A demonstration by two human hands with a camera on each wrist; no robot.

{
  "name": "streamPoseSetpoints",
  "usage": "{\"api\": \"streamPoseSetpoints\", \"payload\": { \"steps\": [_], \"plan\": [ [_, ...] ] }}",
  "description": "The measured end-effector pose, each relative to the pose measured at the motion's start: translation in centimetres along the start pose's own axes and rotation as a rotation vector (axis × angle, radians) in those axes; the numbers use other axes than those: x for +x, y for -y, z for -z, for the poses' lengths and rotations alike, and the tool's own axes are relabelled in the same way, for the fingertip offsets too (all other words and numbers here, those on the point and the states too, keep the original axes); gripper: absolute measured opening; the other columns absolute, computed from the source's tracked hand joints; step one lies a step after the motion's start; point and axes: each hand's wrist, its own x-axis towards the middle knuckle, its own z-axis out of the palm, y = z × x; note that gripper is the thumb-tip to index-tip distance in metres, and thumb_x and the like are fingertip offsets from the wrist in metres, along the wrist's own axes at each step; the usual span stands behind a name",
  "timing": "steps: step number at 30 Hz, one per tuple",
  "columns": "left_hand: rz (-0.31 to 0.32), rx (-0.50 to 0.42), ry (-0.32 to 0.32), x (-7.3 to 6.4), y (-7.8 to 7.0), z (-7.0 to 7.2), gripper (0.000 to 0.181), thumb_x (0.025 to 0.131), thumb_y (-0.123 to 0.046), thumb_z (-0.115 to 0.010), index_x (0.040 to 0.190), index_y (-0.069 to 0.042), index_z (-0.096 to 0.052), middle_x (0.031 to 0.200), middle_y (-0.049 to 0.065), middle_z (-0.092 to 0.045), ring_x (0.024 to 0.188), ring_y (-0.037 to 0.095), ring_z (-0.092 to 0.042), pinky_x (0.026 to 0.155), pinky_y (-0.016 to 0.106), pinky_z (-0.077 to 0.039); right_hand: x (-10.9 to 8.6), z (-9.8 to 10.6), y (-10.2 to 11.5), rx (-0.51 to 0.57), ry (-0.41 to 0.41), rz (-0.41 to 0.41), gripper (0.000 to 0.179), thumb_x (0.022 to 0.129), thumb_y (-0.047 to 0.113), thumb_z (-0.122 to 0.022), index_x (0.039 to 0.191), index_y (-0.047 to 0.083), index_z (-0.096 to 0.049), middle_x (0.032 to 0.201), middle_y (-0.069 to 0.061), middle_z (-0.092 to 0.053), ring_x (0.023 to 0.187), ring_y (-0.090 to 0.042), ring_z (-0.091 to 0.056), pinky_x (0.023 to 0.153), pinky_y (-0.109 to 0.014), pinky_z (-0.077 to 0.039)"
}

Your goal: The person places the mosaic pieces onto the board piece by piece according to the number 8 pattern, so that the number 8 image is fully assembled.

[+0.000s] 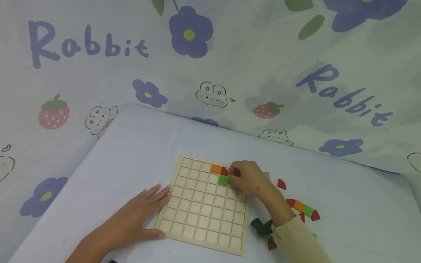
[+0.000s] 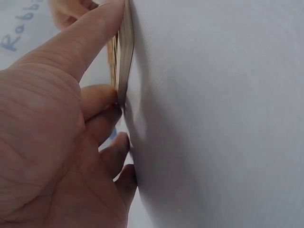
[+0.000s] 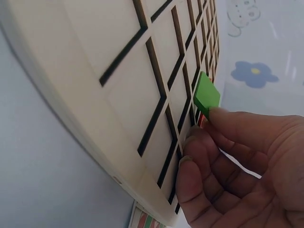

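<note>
Covering part of the tabletop with the squarish gridded board, running near to far without clear long axis. Bracing its left edge with the left hand, parted in grip. Touching with the right hand, cannot tell whether clamped, the squarish green tile at far right, likewise without long axis, cornering toward the fingertips. Apparently placing; likely needing level seating next.

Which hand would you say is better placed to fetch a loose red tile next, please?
Probably the right hand, once done with the green tile at its thumb: red quarter-circle tiles lie on its side of the grid board, while the left hand touches the opposite edge.
</note>
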Motion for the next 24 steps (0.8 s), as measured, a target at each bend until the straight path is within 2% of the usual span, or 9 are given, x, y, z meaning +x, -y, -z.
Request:
{"api": "streamPoseSetpoints", "payload": {
  "steps": [14, 20, 24],
  "plan": [
    [-0.012, 0.013, -0.005, 0.02, -0.04, 0.01, 0.101, 0.081, -0.049, -0.087, 0.161, -0.011, -0.040, 0.171, -0.004, -0.024, 0.160, 0.028, -0.015, 0.129, 0.052, -0.016, 0.03, -0.65, -0.04, 0.002, -0.030, -0.068, 0.015, 0.099, 0.018, -0.073, 0.086, 0.015, -0.067, 0.080, 0.003, -0.062, 0.077, -0.015, -0.056, 0.066, -0.029, -0.050],
    [-0.006, 0.012, -0.005, -0.01, 0.04, -0.04, 0.101, 0.080, -0.049, -0.087, 0.161, -0.011, -0.040, 0.171, -0.004, -0.025, 0.160, 0.028, -0.015, 0.129, 0.053, -0.016, -0.18, -0.60, -0.03, -0.019, -0.025, -0.033, 0.015, 0.099, 0.018, -0.073, 0.086, 0.014, -0.069, 0.080, 0.003, -0.062, 0.077, -0.016, -0.055, 0.067, -0.029, -0.050],
    [-0.006, 0.008, 0.000, 0.00, 0.07, -0.05, 0.101, 0.081, -0.049, -0.087, 0.161, -0.011, -0.039, 0.171, -0.004, -0.024, 0.160, 0.028, -0.015, 0.129, 0.053, -0.017, -0.80, -0.37, -0.04, -0.025, -0.022, 0.011, 0.010, 0.100, 0.017, -0.073, 0.090, 0.013, -0.075, 0.085, 0.004, -0.065, 0.079, -0.014, -0.057, 0.071, -0.030, -0.052]
  ]
}}
